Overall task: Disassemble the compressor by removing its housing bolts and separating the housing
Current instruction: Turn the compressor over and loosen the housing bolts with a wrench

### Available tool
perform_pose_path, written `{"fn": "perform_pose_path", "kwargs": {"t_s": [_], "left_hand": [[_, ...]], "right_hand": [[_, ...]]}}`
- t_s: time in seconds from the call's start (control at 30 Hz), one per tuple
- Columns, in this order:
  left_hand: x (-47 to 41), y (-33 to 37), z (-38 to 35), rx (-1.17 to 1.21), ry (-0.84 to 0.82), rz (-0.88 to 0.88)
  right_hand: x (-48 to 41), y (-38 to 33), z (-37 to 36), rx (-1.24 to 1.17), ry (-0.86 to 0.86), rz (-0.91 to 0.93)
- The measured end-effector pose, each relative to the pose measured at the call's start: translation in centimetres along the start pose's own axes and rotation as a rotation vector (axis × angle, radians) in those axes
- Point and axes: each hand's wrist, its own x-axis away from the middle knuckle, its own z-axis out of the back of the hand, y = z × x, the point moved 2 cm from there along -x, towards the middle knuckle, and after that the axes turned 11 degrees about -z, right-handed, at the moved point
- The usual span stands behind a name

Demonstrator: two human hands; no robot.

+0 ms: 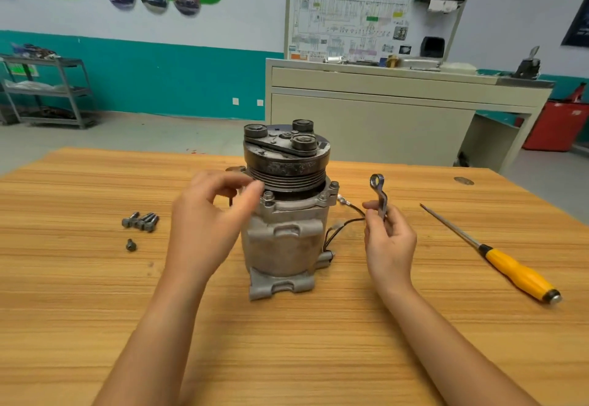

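One compressor [285, 239], one wrench [381, 196], and one screwdriver [497, 255] toward the desk [287, 358]'s right edge. Toward the left edge, one lone bolt [130, 245] and a cluster [141, 221] of roughly four. Three bolt heads [268, 196] show on the compressor.

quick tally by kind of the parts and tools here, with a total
compressor: 1
wrench: 1
screwdriver: 1
loose bolts: about 5, the cluster is too tight to split surely
total: about 8
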Motion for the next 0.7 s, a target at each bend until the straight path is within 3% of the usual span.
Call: {"fn": "perform_pose_path", "kwargs": {"t_s": [0.07, 0.2, 0.4, 0.5, 0.7], "left_hand": [[0.6, 0.6, -0.6, -0.174, -0.105, -0.024], [0.6, 1.2, -1.1, -0.287, -0.081, -0.044], [-2.0, 3.1, 1.7, 0.123, 0.248, -0.037], [-2.8, 1.5, 5.4, 0.131, 0.272, -0.070], [3.7, -10.6, 11.8, -0.260, 0.030, 0.394]], "right_hand": [[0.4, 0.3, -0.5, -0.024, -0.012, -0.019], [1.2, 0.2, -0.6, -0.001, -0.059, 0.026], [1.9, 0.1, -0.7, 0.053, -0.125, 0.085], [2.0, 0.3, -0.6, 0.061, -0.146, 0.080], [1.7, 0.9, -0.2, 0.012, -0.117, 0.048]]}}
